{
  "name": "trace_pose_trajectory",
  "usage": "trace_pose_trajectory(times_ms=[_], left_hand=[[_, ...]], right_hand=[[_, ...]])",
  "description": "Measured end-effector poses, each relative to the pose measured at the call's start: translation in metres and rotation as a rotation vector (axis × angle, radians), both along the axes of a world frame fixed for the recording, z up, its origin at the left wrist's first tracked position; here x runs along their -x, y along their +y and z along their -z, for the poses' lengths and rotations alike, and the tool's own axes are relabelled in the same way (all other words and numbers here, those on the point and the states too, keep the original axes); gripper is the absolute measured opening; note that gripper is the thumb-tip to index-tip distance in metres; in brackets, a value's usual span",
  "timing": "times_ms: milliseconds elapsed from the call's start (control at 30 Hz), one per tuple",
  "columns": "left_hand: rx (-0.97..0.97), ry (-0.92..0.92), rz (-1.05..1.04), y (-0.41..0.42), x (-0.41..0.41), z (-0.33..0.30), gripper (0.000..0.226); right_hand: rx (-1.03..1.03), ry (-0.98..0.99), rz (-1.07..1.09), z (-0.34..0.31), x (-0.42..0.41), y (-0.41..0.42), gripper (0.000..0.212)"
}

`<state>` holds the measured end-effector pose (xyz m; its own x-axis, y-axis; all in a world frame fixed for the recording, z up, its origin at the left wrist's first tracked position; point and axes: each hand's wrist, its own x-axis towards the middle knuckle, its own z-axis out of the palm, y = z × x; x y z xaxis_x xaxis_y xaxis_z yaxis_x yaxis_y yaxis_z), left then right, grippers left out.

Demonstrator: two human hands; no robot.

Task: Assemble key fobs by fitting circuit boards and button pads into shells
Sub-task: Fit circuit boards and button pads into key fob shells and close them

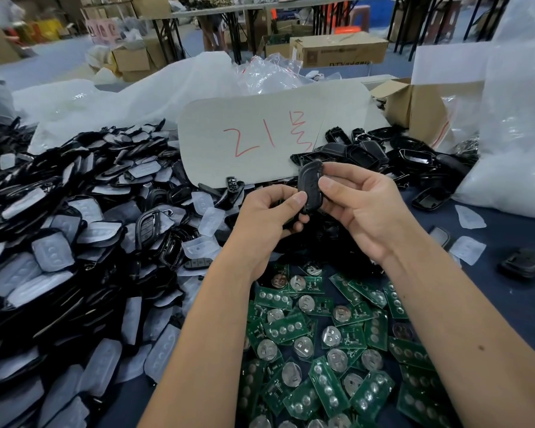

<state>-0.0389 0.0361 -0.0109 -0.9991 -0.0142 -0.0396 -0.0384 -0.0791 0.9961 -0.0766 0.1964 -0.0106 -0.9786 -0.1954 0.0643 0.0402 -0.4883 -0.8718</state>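
Note:
A black key fob shell [310,180] is held upright above the table between both hands. My left hand [267,217] pinches its lower left edge with thumb and curled fingers. My right hand [357,208] grips its right side, thumb pressed on the face. Below my wrists lies a heap of green circuit boards [331,344] with round metal battery clips. To the left spreads a big pile of black shells and translucent white button pads [74,248]. What sits inside the held shell is hidden.
A grey board [269,131] with red writing leans behind the hands. More black shells [374,152] lie at the back right, beside a cardboard box [420,106] and a large clear plastic bag [513,143]. Loose pads and a shell part [522,262] lie on the blue table at right.

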Motion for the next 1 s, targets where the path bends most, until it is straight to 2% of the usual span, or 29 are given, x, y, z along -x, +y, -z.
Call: trace_pose_trajectory(times_ms=[133,267,367,433,533,667,800,1000], left_hand=[[-0.018,-0.009,-0.005,0.002,-0.001,0.000,0.021],[-0.026,-0.007,-0.018,0.003,0.000,0.000,0.020],[0.011,0.043,-0.098,0.005,0.001,0.000,0.015],[0.109,0.125,-0.196,0.007,0.003,0.002,0.010],[0.363,0.304,-0.368,0.010,0.005,0.005,0.008],[0.667,0.496,-0.455,0.018,0.001,0.006,0.007],[0.767,0.542,-0.478,0.019,0.001,0.008,0.007],[0.782,0.557,-0.455,0.018,0.000,0.008,0.005]], right_hand=[[0.008,-0.016,0.016,0.003,0.000,-0.004,0.019],[0.055,-0.038,0.023,0.002,-0.003,-0.006,0.029],[0.035,0.003,0.097,0.003,-0.005,-0.011,0.020],[-0.069,0.064,0.191,0.003,-0.007,-0.015,0.014],[-0.258,0.149,0.303,0.004,-0.008,-0.019,0.008],[-0.391,0.190,0.353,0.008,-0.011,-0.025,0.021],[-0.425,0.194,0.388,0.007,-0.012,-0.029,0.025],[-0.260,0.143,0.299,0.008,-0.012,-0.029,0.019]])
